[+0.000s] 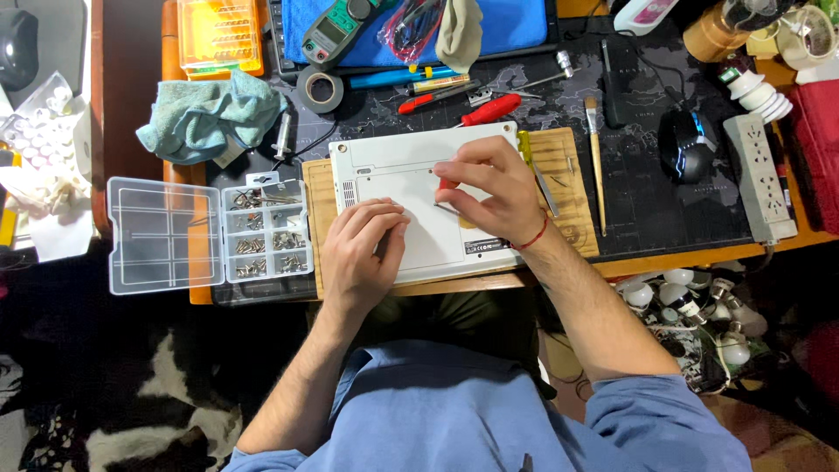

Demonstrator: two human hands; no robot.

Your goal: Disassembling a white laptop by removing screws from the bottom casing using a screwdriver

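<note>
A white laptop (402,162) lies bottom up on a wooden board (568,175) on the desk. My left hand (360,249) rests flat on its near left part, fingers pressing the case. My right hand (489,192) is over the middle of the laptop and grips a small red-handled screwdriver (446,197), its thin tip pointing down at the case. A red thread is tied around my right wrist.
An open clear parts box (262,232) with several compartments of screws sits left of the laptop. A teal cloth (205,118), tape roll (320,87), red screwdrivers (489,109), brush (596,157), computer mouse (686,144), power strip (759,179) and multimeter (336,31) lie around.
</note>
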